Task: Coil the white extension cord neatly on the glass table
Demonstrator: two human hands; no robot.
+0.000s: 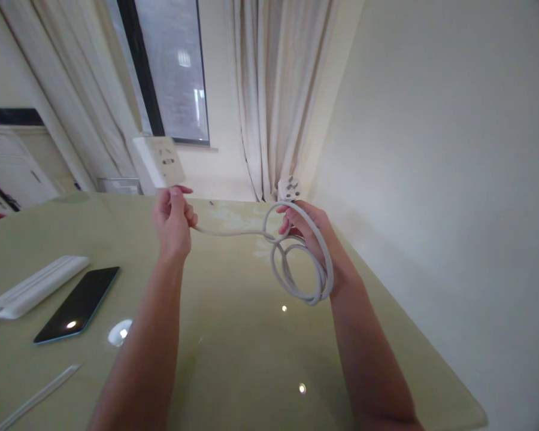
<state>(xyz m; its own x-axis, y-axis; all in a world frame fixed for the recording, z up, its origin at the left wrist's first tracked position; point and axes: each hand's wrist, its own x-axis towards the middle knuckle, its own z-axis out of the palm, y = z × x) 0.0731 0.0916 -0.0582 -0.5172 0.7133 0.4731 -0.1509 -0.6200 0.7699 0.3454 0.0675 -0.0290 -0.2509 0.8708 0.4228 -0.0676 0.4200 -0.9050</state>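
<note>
I have the left hand (174,218) clamped on the lower end of the socket box (165,160) and the right hand (306,226) on the plug (290,187), above the bench (233,359), probably spread to keep the looped cable (327,269) between them from tangling.

1 head view; facing forward and down over the table (238,353)

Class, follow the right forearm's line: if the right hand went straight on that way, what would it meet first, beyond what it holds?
Past the white plug and looped cable it holds, the right hand would probably meet the pale curtain beyond the table, though one view leaves depth unclear.
</note>
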